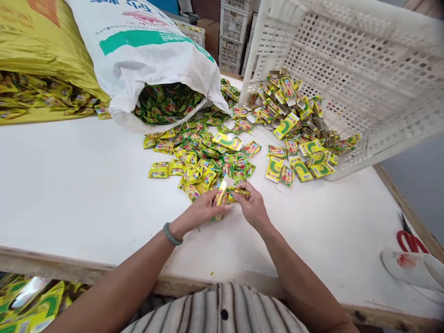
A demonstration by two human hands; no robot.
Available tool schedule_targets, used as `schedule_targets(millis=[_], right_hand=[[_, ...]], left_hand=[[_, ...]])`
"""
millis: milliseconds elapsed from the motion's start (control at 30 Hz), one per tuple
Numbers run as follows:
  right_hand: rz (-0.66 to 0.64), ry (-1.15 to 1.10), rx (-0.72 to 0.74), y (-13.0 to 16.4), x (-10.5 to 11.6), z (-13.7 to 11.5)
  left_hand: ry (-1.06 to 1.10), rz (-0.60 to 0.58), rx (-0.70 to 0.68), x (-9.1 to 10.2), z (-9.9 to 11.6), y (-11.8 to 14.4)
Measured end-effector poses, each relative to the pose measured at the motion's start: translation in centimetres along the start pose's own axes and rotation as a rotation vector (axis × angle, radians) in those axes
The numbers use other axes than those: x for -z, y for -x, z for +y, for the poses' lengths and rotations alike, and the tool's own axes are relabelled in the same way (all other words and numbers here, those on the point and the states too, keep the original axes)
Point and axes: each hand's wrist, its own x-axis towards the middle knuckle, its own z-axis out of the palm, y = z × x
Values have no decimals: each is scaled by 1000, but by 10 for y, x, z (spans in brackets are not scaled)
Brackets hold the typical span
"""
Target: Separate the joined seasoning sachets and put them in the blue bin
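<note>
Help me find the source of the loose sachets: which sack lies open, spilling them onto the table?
The white sack; its mouth gapes toward the sachet pile. The yellow sack lies behind.

Small yellow-green sachets [225, 196] bunched upright, held above table edge

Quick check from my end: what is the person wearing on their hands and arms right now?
Both forearms are bare, with no sleeves reaching into view and no gloves. The left hand has a bracelet of grey-green beads around its wrist. The right hand shows no ring, watch or band that I can make out. At the bottom edge, a striped shirt in grey and off-white with a dark button is visible.
</note>
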Motion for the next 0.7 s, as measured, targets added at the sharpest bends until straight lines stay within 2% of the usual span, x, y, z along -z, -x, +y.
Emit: schedule_targets(millis=[133,200,267,333,400,500,600,700], right_hand=[[109,32,51,-4,8,-1],[60,101,84,-5,13,-2],[-45,167,97,-6,17,-2],[-132,197,68,-6,19,-1],[-159,186,7,-6,20,0],[-100,51,-42,-6,18,0],[22,-72,9,-6,16,-2],[112,31,95,-4,13,-3]], left_hand=[[-86,-18,-33,3,-2,-1],[-86,-32,-54,5,-2,0],[-76,-26,-62,6,0,1],[-67,-28,-58,6,2,3],[-51,-52,-42,7,4,4],[32,-61,-6,8,7,4],[101,-18,19,10,10,5],[140,18,21,10,12,6]])
